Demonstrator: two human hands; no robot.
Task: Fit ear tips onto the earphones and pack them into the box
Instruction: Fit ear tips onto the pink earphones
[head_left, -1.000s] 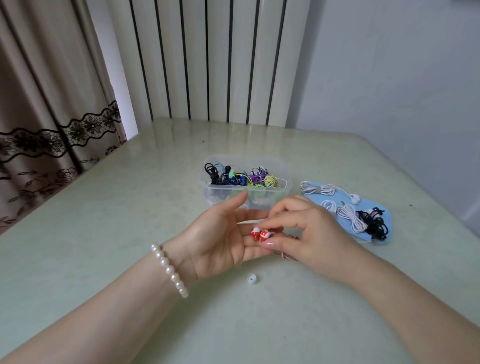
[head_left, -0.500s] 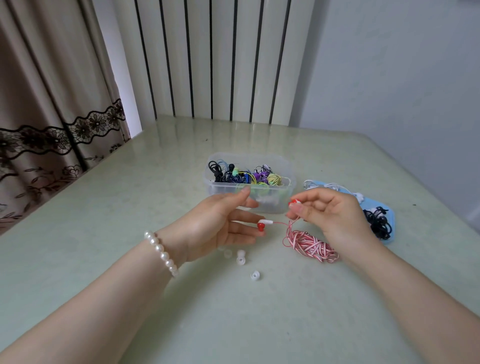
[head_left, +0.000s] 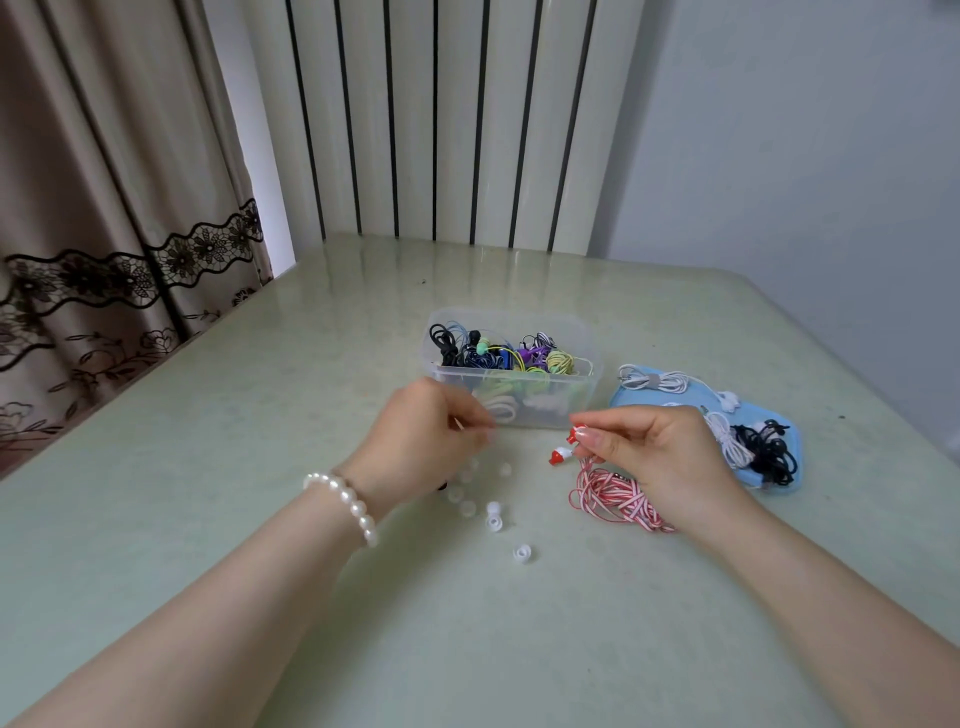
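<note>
A person is sitting at a pale green surface (head_left: 208, 519), both bare forearms reaching forward. A clear plastic box (head_left: 511, 402) is standing near the middle, holding a tangle of coiled earphones in black, blue, green, purple and yellow, with white ones lying lower down. Just to its right a blue lid (head_left: 779, 480) is lying flat, carrying several bundled white earphones and one black bundle.

The right hand (head_left: 660, 457) is hovering in front of the box, its thumb and forefinger pinching a red and white earphone (head_left: 566, 447); the other fingers are curling loosely. The striped red and white cord (head_left: 613, 499) is trailing down from that hand and lying coiled on the surface beneath it.

The left hand (head_left: 421, 441), a pearl bracelet (head_left: 345, 504) on its wrist, is hanging knuckles up over a scatter of white ear tips (head_left: 493, 517). Its fingers are bending downward, blurred; whether they are gripping a tip cannot be told.
</note>
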